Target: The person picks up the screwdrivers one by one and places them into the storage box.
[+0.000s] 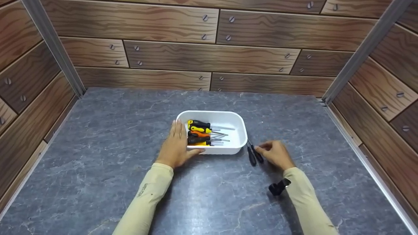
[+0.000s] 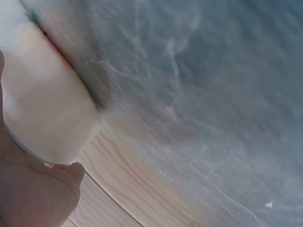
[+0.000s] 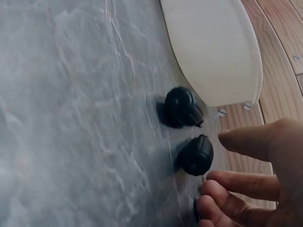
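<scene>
A white tray (image 1: 243,130) stands in the middle of the grey marble-look table (image 1: 98,137). It holds several screwdrivers (image 1: 199,132) with yellow, orange and black handles. My left hand (image 1: 178,142) rests against the tray's left end, fingers straight and thumb along the front wall; the left wrist view shows the thumb (image 2: 52,184) by the tray wall (image 2: 42,104). Two black screwdrivers (image 1: 251,156) (image 1: 258,156) lie on the table at the tray's right front corner. My right hand (image 1: 271,151) hovers just beside their handles (image 3: 182,108) (image 3: 196,155), fingers loosely curled and holding nothing.
Wood-plank patterned walls (image 1: 209,55) close in the table at the back and both sides, with metal posts (image 1: 52,45) (image 1: 362,52) in the corners. A black wrist mount (image 1: 277,187) sits on my right sleeve.
</scene>
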Available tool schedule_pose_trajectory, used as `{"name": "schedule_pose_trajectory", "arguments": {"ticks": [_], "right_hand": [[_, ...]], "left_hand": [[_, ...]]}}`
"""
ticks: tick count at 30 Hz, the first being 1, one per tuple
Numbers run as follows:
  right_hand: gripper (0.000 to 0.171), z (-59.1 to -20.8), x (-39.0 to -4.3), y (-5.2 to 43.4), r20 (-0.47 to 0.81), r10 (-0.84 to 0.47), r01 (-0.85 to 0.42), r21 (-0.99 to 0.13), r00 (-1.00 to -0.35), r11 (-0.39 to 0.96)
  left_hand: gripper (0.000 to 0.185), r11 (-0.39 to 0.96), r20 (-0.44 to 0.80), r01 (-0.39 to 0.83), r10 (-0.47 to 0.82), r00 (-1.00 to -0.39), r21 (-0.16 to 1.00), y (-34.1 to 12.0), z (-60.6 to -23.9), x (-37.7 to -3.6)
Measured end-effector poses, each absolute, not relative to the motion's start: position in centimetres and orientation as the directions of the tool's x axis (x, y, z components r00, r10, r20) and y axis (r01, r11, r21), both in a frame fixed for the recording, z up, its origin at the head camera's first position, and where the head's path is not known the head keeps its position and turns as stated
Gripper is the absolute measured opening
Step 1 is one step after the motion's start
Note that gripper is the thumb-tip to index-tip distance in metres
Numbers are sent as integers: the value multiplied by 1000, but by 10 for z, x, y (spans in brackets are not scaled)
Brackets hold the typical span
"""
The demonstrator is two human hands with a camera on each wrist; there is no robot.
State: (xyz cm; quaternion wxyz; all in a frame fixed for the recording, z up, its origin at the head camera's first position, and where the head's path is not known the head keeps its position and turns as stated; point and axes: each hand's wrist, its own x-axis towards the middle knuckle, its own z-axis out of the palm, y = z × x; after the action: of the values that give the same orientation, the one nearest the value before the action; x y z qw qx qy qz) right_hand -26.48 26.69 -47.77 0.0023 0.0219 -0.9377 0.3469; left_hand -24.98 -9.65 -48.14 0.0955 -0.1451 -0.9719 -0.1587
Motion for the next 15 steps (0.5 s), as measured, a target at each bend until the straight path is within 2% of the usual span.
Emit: {"name": "schedule_pose_trajectory", "arguments": {"ticks": [10, 15], "right_hand": [[21, -478, -257, 256, 8, 7, 1, -579, -1000, 816], [18, -479, -256, 256, 67, 37, -7, -553, -997, 833]], "left_hand": [[118, 907, 258, 320, 251, -933, 275, -97, -483, -252], [119, 904, 253, 317, 248, -935, 286, -96, -482, -251]]}}
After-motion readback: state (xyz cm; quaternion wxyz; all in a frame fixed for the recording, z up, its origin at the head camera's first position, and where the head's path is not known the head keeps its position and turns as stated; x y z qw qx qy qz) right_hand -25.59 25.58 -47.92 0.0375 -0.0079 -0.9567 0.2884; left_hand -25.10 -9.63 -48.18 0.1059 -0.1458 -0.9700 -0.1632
